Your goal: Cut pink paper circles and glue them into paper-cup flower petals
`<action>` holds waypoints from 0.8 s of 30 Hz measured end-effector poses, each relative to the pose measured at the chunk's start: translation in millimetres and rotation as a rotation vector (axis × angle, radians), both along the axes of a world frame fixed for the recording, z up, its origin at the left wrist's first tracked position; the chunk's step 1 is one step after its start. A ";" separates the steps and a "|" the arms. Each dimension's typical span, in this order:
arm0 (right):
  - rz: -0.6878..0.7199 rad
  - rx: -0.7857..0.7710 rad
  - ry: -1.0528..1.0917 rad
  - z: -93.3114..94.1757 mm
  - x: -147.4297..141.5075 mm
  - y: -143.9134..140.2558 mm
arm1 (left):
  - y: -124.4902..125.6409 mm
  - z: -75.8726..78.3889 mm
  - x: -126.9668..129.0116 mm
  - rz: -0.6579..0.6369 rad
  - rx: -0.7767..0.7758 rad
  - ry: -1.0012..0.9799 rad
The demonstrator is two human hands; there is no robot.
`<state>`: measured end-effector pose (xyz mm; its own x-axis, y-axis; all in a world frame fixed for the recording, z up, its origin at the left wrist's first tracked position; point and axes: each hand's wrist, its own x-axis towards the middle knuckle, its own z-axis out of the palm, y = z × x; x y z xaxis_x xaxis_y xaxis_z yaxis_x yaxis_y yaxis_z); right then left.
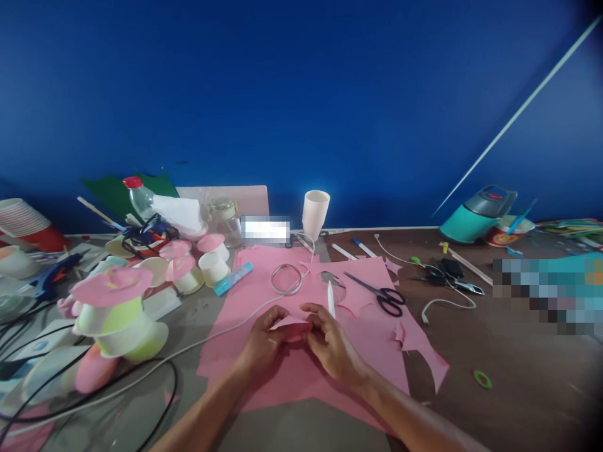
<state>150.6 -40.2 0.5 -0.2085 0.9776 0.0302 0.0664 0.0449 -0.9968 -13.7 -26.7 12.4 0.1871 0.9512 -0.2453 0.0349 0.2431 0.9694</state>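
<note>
Between my two hands is a small piece of pink paper (291, 324), bent or curled along its upper edge. My left hand (264, 342) grips its left side with thumb and fingers. My right hand (328, 342) pinches the right end. Underneath lie large pink paper sheets (358, 389). A white pen (331, 300) lies just beyond my right hand. Black-handled scissors (381, 294) rest on the paper to the right, and a ring of coiled white cable (286, 279) lies ahead of my left hand.
Paper cups with pink tops (113, 289) crowd the left side, near black cables and a blue glue gun (51, 279). Stacked white cups (315, 212) stand by the wall. Pink scraps (426, 351), a green ring (482, 379) and a teal container (475, 216) are on the right.
</note>
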 end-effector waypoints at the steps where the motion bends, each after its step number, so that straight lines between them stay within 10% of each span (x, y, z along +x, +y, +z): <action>1: -0.012 -0.003 0.000 0.8 -0.1 -0.3 | -0.5 -0.1 0.8 -0.006 -0.018 -0.035; 24: -0.056 0.066 -0.139 5.5 -3.1 3.1 | -0.9 6.3 -0.4 0.031 0.146 0.037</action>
